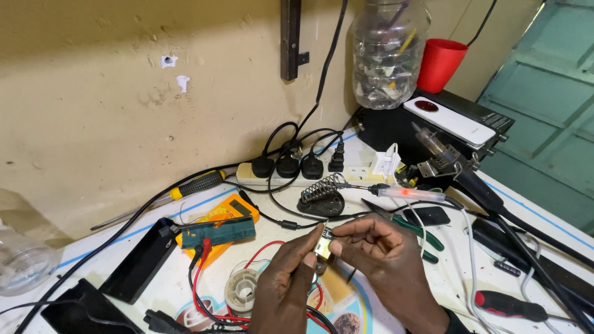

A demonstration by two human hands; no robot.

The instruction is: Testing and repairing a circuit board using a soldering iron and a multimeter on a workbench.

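Observation:
My left hand (289, 275) and my right hand (378, 250) meet at the middle of the bench, both pinching a small yellow-green electronic part (323, 244) with metal pins on top. The fingertips of both hands close on it from either side, just above the table. Right behind the hands a soldering iron (408, 193) rests in its black coil stand (323, 198), its handle glowing orange-red.
A white power strip (309, 175) with several black plugs lies by the wall. A yellow multimeter (223, 218) with red and black leads, a solder spool (241, 289), green-handled pliers (416, 229), screwdrivers (508, 305), a black box (433, 127), a clear jar (388, 52) and red cup (440, 64) surround the hands.

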